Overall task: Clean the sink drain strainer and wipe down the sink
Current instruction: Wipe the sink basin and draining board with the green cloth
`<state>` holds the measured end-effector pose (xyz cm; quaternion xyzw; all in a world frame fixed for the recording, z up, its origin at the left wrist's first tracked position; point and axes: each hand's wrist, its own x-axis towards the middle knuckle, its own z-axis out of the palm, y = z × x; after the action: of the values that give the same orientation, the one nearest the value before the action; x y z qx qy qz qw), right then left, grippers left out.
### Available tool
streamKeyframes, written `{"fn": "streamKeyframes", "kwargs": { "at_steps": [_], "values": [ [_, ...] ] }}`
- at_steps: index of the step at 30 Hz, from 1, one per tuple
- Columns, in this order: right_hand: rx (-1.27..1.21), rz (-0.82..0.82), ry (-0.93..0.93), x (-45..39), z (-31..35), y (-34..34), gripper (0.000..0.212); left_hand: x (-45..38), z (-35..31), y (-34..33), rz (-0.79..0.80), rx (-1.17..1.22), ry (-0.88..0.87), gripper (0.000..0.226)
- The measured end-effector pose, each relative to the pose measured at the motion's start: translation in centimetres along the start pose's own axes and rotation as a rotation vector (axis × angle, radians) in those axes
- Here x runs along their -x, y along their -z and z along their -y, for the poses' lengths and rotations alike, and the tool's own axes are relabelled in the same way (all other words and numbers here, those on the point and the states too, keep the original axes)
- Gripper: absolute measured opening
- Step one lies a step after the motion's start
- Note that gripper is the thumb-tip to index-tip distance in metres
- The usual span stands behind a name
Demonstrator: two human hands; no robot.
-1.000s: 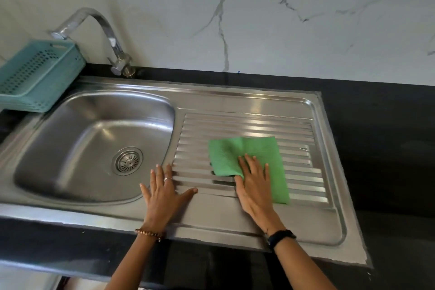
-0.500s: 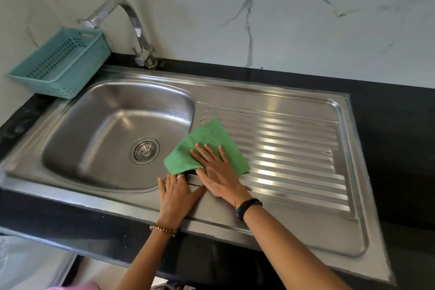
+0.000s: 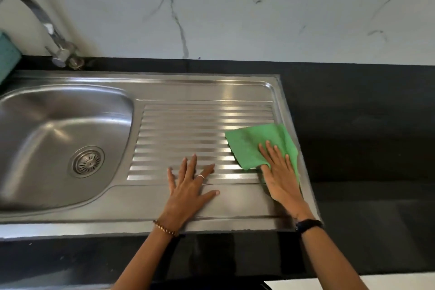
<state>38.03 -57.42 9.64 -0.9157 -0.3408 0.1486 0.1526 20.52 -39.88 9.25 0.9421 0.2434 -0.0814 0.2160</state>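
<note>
Steel sink (image 3: 202, 88) set in a black counter (image 3: 353, 125), under a white marble wall (image 3: 235, 7).

Basin (image 3: 47, 125) fills the left of the frame, with the round strainer (image 3: 86, 161) seated in its drain at lower left; its slots look bare and grey. A curved tap (image 3: 47, 28) rises at upper left, and a sliver of teal basket (image 3: 7, 54) shows at the left edge. The ribbed drainboard (image 3: 188, 134) takes up the centre, bright with streaks of reflected light. At its right end a green cloth (image 3: 254, 143) lies spread flat, one corner lapping past the sink's rim toward the counter. The right hand (image 3: 280, 172) presses on the cloth with straight fingers, not gripping it. The left hand (image 3: 188, 186) rests flat on the drainboard at lower centre, fingers spread and straight, holding nothing; it wears a ring, and the wrist a bead bracelet.
</note>
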Motion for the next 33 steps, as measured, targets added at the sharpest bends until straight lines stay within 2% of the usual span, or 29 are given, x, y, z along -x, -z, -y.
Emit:
{"fn": "streamKeyframes", "kwargs": {
  "at_steps": [4,7,9,14,18,21,24,27,33],
  "values": [
    [0.041,-0.024,-0.067,2.1,1.7,-1.4,0.052,0.9,1.1,0.1,-0.045,0.038,0.037,0.065],
    [0.033,-0.004,-0.041,2.8,3.7,-2.5,0.063,2.3,3.8,0.8,-0.090,0.081,0.110,0.066],
    [0.021,0.002,-0.009,2.2,5.4,-3.1,0.059,3.3,5.9,1.2,-0.123,0.107,0.184,0.070],
    [0.007,0.070,0.214,-0.6,12.5,-5.7,0.052,5.7,10.1,2.3,-0.165,0.153,0.362,0.083],
    [0.000,0.143,0.392,-2.9,21.0,-8.6,0.052,6.9,11.4,3.0,-0.184,0.233,0.395,0.093],
    [0.016,0.176,0.457,-3.6,24.3,-9.8,0.052,7.9,12.3,3.3,-0.198,0.256,0.405,0.096],
    [0.030,0.188,0.506,-3.1,23.5,-9.7,0.052,8.2,13.2,3.4,-0.187,0.166,0.360,0.088],
    [0.027,0.163,0.502,-1.7,20.5,-8.8,0.051,7.3,12.2,3.4,-0.173,0.062,0.218,0.074],
    [-0.023,0.033,0.181,0.5,10.3,-4.1,0.050,4.1,7.1,2.4,0.019,-0.048,-0.029,0.079]
  ]
}}
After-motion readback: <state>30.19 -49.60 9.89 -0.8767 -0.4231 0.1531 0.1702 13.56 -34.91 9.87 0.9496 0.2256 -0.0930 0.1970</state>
